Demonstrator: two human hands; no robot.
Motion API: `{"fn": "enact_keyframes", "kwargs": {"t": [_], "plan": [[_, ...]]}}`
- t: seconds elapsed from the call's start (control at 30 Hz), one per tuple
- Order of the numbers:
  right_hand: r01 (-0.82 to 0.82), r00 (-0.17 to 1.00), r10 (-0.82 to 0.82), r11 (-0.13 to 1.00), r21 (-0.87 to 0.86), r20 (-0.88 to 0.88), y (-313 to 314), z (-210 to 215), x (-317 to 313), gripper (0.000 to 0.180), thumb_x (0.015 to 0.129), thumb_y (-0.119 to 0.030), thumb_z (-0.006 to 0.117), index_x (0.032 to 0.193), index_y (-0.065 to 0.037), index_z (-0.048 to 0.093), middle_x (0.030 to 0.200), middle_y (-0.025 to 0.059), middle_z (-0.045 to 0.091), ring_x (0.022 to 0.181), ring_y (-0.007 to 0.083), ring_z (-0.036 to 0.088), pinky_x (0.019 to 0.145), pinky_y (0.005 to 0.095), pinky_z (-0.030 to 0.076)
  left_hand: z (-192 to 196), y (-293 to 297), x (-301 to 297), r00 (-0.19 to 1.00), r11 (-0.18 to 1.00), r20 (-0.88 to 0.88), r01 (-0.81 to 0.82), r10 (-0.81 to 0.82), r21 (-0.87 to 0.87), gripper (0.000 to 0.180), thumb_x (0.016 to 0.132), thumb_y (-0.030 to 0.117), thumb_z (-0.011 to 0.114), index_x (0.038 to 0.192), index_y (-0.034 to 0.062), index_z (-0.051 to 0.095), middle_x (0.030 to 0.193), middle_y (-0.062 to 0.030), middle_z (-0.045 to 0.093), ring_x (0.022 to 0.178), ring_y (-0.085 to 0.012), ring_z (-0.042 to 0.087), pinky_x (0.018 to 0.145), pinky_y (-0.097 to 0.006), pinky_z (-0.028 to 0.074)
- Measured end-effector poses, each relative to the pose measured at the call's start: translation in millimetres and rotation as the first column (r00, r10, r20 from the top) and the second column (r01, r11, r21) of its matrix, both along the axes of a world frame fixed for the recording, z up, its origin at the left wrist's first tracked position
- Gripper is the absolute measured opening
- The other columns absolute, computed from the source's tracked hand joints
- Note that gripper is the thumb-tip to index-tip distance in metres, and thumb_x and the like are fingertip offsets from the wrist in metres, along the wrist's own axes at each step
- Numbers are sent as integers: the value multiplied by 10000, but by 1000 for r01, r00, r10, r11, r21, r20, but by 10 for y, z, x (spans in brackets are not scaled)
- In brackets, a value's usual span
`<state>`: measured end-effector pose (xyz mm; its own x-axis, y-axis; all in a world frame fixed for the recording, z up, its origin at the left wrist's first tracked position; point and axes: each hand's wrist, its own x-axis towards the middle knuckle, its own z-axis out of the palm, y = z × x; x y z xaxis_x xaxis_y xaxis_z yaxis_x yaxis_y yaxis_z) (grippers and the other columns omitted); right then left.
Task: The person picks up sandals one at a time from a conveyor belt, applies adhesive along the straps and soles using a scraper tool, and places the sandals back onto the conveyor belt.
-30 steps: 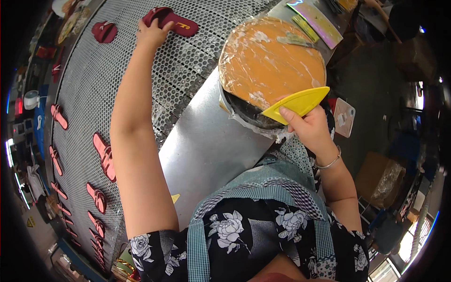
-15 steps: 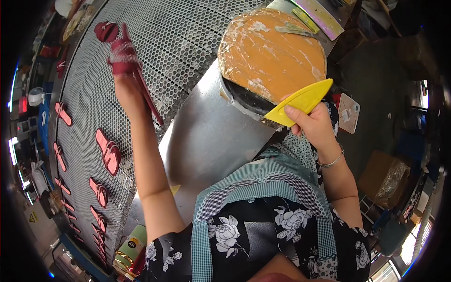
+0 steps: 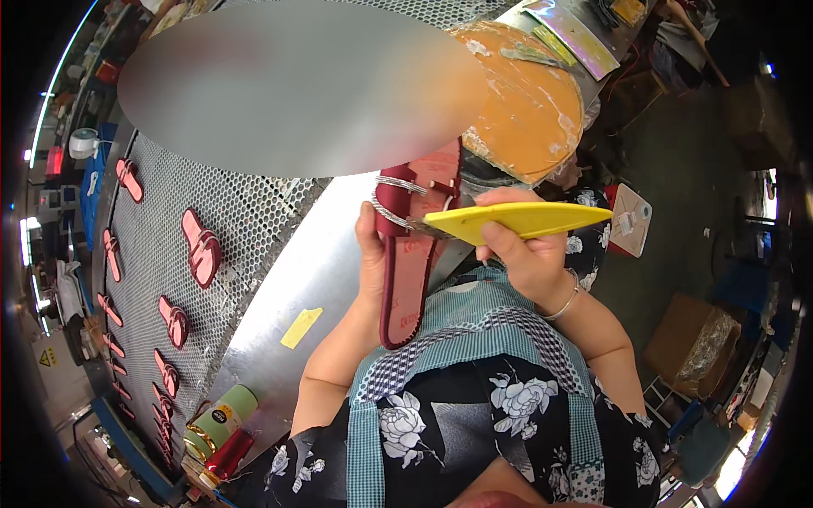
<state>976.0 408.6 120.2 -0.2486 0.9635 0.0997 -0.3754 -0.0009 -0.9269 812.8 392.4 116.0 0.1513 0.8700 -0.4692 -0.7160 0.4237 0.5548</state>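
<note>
Left forearm [image 3: 343, 334] rises inward from the lower edge, elbow bent; left hand [image 3: 371, 267] is closed in a grip, one digit pointing up along its outer side, remaining fingers largely hidden. Right forearm [image 3: 593, 326] angles up and leftward, wrist [image 3: 559, 292] roughly in line. Right hand [image 3: 535, 261] grips firmly, thumb [image 3: 503, 241] pressed flat, both hands near each other before the torso, not touching.

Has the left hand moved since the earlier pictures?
Yes: the left hand, earlier over the mesh, has come rightward and toward the apron, now over the metal strip, holding a sandal.
</note>
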Motion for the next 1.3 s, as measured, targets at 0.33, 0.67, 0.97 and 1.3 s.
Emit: {"fn": "enact_keyframes", "kwargs": {"t": [0.33,0.67,0.97,1.3], "plan": [[205,967,-221,971,126,128,195,-97,49,199,901,-69,588,1087,1,590,949,60,634,670,71,568,590,187,466,-68,15,159,991,998,122,53,-51,-14,796,825,712,405,1349,114,384,1283,-105,489,1172,-213,489,1006,-382,413],[-210,921,-106,678,705,375,211,-31,130,215,766,13,673,968,-14,604,849,145,659,715,264,658,612,316,532,-90,94,175,999,998,15,45,-45,-47,821,854,718,300,1370,83,379,1319,-127,488,1177,-254,505,1005,-386,401],[94,992,-97,995,37,82,336,6,182,226,914,-111,584,1110,0,595,932,34,633,657,29,542,561,162,468,-93,120,251,993,998,113,49,-44,-37,784,829,723,373,1332,122,416,1286,-100,495,1149,-231,511,999,-389,419],[-115,934,-166,699,705,317,366,-121,211,243,767,-51,665,1009,-40,643,885,107,646,713,245,650,584,290,519,-125,208,283,995,999,80,54,-55,8,800,848,709,326,1376,110,368,1302,-131,492,1153,-258,525,990,-405,434]]}}
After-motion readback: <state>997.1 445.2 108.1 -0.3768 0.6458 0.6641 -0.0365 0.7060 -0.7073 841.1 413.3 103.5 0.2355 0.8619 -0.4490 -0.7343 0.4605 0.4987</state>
